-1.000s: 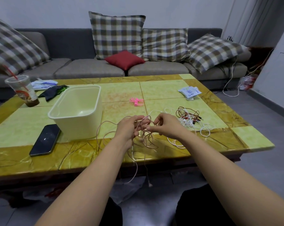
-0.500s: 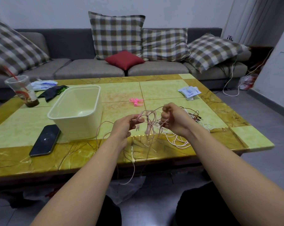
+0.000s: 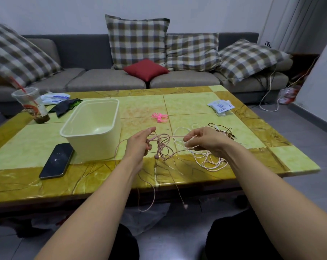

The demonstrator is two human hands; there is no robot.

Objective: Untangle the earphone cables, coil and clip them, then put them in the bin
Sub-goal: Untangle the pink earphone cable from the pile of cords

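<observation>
A grey fabric sofa (image 3: 106, 81) with checked cushions stands behind the worktop (image 3: 196, 102), a glossy slab of pale green tiles framed in veined ochre marble. On it sits the bin (image 3: 95, 139), a smooth cream plastic tub with rounded corners, and just beside it a flat black phone (image 3: 56, 161). The left hand (image 3: 138, 145) curls round a knotted clump of thin pink cable (image 3: 162, 145), while the right hand (image 3: 205, 141) pinches one strand pulled taut between them above the worktop's near edge. Loops and a round earbud (image 3: 156, 156) dangle below. A loose white cable heap (image 3: 205, 160) lies under the right hand, dark cables (image 3: 222, 130) behind it. Bright pink clips (image 3: 159, 117) lie mid-worktop.
</observation>
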